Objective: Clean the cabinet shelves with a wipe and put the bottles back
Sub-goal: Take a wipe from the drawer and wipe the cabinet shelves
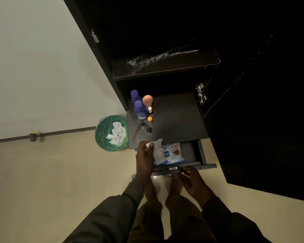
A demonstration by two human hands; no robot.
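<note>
Below, left hand [145, 159] pinches white wipe [154, 146] over wipe pack [172, 154] in open drawer [191, 151]; right hand [191, 181] grips drawer handle [173, 168]; bottles [140, 109] stand on shelf [179, 116].

We cannot see inside the dark cabinet [165, 23] at twelve o'clock. The left hand [145, 160] hides part of the wipe pack [170, 154]. The tiny bottles [146, 126] are too small to read. Our sleeves [102, 220] run off at six o'clock.
</note>
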